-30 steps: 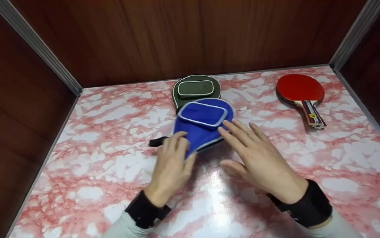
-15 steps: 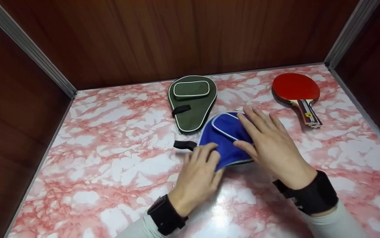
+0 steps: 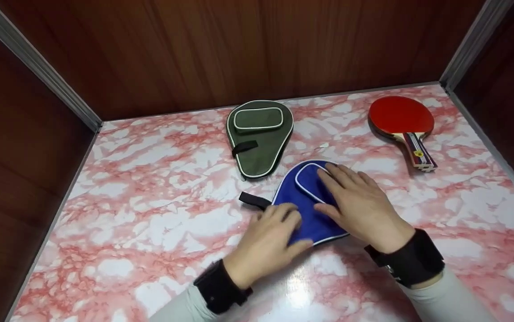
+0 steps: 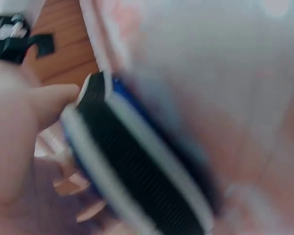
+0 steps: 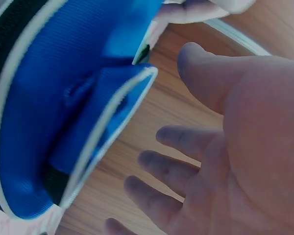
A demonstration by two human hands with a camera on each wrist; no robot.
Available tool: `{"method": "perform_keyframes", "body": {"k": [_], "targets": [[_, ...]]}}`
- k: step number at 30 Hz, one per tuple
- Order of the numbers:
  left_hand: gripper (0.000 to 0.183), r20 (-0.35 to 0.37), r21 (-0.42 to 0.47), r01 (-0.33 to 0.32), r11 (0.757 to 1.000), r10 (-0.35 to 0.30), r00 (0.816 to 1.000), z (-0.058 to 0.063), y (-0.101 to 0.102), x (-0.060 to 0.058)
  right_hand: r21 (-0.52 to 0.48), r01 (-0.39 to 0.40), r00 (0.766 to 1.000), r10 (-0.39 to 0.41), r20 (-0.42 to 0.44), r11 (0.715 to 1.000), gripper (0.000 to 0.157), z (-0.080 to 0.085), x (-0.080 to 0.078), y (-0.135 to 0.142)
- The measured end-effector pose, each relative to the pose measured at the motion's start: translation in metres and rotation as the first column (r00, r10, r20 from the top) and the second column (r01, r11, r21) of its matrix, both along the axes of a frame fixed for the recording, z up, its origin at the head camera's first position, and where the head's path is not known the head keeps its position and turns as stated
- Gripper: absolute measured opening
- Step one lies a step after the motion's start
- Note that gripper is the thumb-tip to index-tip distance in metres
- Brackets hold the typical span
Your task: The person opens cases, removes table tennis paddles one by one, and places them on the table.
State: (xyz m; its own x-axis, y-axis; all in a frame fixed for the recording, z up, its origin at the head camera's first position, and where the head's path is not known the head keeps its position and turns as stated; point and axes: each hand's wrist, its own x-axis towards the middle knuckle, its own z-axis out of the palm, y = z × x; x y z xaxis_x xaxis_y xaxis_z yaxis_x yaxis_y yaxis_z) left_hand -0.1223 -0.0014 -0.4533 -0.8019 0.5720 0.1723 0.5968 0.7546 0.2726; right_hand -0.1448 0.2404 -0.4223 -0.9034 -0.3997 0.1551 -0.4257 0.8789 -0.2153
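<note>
Marbled table (image 3: 149,223); blue case (image 3: 317,229) just below ctr.
Head: L hand (image 3: 268,237) grips narrow end, R hand (image 3: 362,203) over wide end. L wrist: thumb (image 4: 61,95) at tip, left. R wrist: fingers (image 5: 164,167) straight, gripping nothing; light R touch prob. steadies best.

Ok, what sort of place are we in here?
Probably a booth-like enclosed workstation: a red-and-white marbled tabletop boxed in by dark brown wood-grain panels, with grey metal strips where the panels meet.
</note>
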Motion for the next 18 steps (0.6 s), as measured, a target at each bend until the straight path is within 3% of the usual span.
{"method": "perform_keyframes", "body": {"k": [4,9,13,18], "targets": [[0.032,-0.034,0.083,-0.094,0.992,0.097,0.995,0.007,-0.012,-0.037,-0.001,-0.010,1.000,0.010,0.014,1.000,0.074,-0.008,-0.001,-0.001],[0.049,-0.092,0.107,-0.235,0.966,0.245,0.965,-0.001,-0.024,-0.089,-0.016,-0.016,0.999,0.017,0.045,1.000,0.073,-0.016,-0.002,-0.003],[0.057,-0.049,0.069,-0.220,0.973,0.223,0.974,-0.011,-0.025,-0.113,-0.021,-0.015,0.999,0.016,0.052,1.000,0.072,-0.019,-0.003,-0.006],[0.056,0.006,0.037,-0.168,0.985,0.167,0.986,-0.017,-0.023,-0.124,-0.012,-0.011,0.999,0.012,0.042,1.000,0.071,-0.018,-0.004,-0.009]]}}
